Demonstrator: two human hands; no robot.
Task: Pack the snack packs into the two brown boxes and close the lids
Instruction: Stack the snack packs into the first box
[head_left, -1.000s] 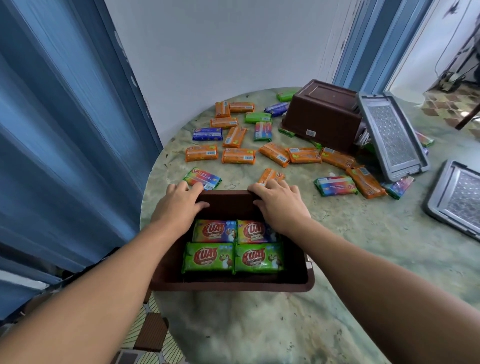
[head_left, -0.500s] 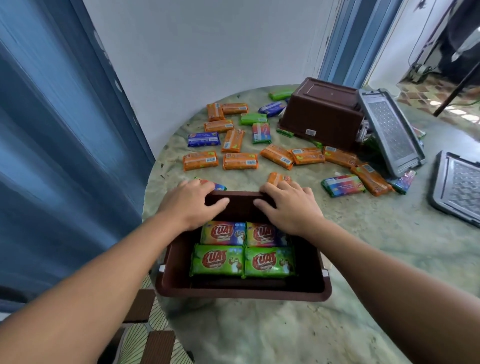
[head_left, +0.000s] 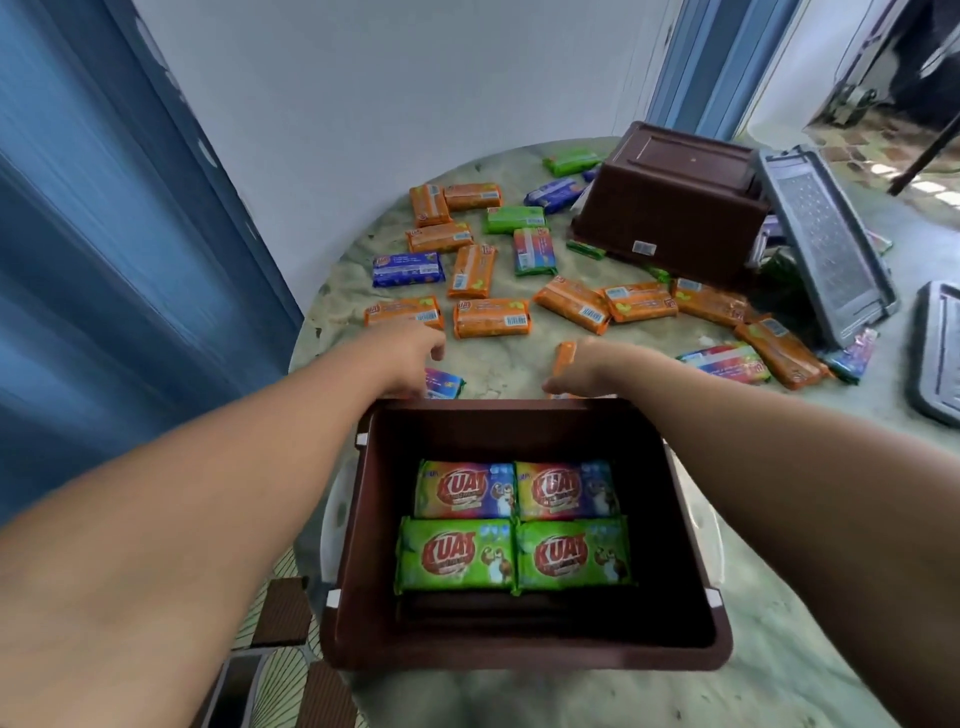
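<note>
An open brown box (head_left: 358, 519) stands at the near table edge, holding two rainbow packs (head_left: 465, 489) and two green packs (head_left: 457, 555) flat on its bottom. My left hand (head_left: 405, 358) reaches past the far rim, fingers loosely bent over a rainbow pack (head_left: 445, 383) on the table. My right hand (head_left: 589, 366) lies over an orange pack (head_left: 565, 356); blur hides whether it grips it. Several orange packs (head_left: 491, 318), green and blue ones lie scattered beyond. The second brown box (head_left: 675, 208) sits upside down at the back right.
A grey lid (head_left: 826, 249) leans against the upturned box, and another grey lid (head_left: 935, 353) lies at the right edge. The round green table (head_left: 498, 364) ends close on the left by a blue curtain (head_left: 104, 260). A white wall stands behind.
Both hands let go of the box's far rim and moved forward onto the table, over the packs. The box now sits nearer to me in view.
</note>
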